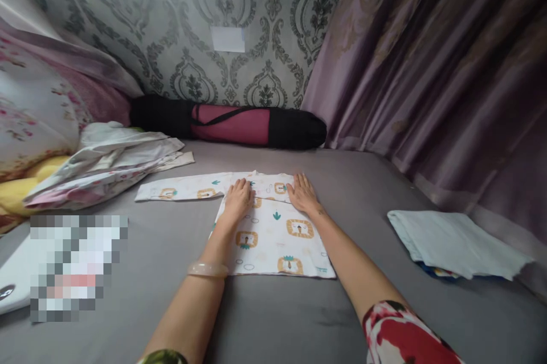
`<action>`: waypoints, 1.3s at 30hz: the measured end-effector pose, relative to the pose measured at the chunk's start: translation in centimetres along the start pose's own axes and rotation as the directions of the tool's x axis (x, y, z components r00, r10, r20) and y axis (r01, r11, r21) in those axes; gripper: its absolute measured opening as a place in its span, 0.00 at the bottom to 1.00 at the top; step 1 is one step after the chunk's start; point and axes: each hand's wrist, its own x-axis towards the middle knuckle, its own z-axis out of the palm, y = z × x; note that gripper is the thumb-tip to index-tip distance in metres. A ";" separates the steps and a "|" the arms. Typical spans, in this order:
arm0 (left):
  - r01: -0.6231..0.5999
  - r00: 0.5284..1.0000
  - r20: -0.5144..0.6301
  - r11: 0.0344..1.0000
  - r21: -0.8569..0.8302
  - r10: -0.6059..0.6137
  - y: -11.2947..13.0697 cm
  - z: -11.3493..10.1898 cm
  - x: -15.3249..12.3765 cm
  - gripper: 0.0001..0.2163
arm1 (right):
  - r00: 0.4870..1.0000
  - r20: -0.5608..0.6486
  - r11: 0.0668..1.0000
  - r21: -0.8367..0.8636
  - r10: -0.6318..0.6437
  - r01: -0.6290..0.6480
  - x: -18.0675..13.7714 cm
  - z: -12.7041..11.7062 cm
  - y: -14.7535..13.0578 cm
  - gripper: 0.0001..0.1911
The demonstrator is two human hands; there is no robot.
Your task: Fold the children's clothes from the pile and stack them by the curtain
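Note:
A white long-sleeved shirt (267,244) printed with orange lion faces and green leaves lies flat in front of me. One sleeve (188,186) stretches out to the left, while the other is folded across the top of the body. My left hand (240,199) rests flat on the cloth near the left shoulder, fingers pointing away from me. At the right end of the folded sleeve, my right hand (302,193) presses down with its fingers extended. Neither hand grips the fabric.
Grey sheet (277,318) covers the bed. To the right lies folded pale cloth (457,241); to the left are rumpled clothes (115,150) and a partly blurred white object (21,273). A black and pink roll bag (231,123) lines the wall, beside purple curtains (410,50).

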 end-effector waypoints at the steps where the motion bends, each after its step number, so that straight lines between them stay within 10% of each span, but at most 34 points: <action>1: 0.012 1.000 0.018 1.000 0.016 -0.012 0.0 0.1 0.0 0.17 | 1.000 -0.005 1.000 -0.003 0.002 -0.002 0.0 0.2 0.1 0.37; 39: 0.056 0.995 0.082 0.997 -0.045 -0.053 -0.1 -1.4 -0.1 0.20 | 0.991 0.065 0.993 0.028 -0.117 0.116 0.9 -0.8 -5.3 0.35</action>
